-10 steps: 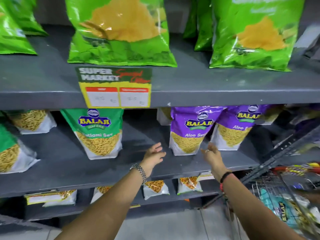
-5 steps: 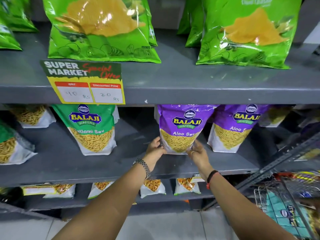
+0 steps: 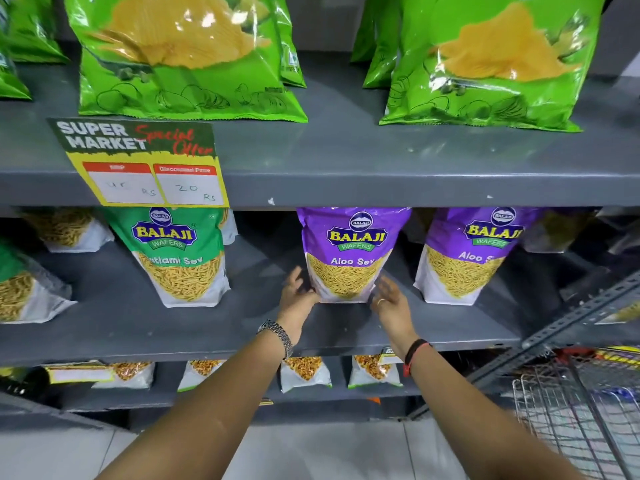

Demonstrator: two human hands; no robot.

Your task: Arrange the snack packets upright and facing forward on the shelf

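Note:
A purple Aloo Sev packet [image 3: 349, 258] stands upright and faces forward on the grey middle shelf [image 3: 138, 327]. My left hand [image 3: 298, 296], fingers spread, rests against the packet's lower left corner. My right hand [image 3: 391, 303] is open just beside its lower right corner; I cannot tell whether it touches. A second purple Aloo Sev packet [image 3: 467, 258] stands upright to the right. A green Ratlami Sev packet [image 3: 180, 258] stands to the left, leaning slightly. More sev packets sit at the far left, partly cut off.
Large green chips bags [image 3: 183, 57] [image 3: 485, 64] stand on the upper shelf, with a price tag [image 3: 145, 164] on its front edge. Small packets [image 3: 304, 372] line the lower shelf. A wire trolley [image 3: 571, 417] stands at the lower right, beside a slanted metal bar.
My hands reached in and closed on the purple packet half a second ago. Now the fingers have spread at its base, and the packet stands a little farther right.

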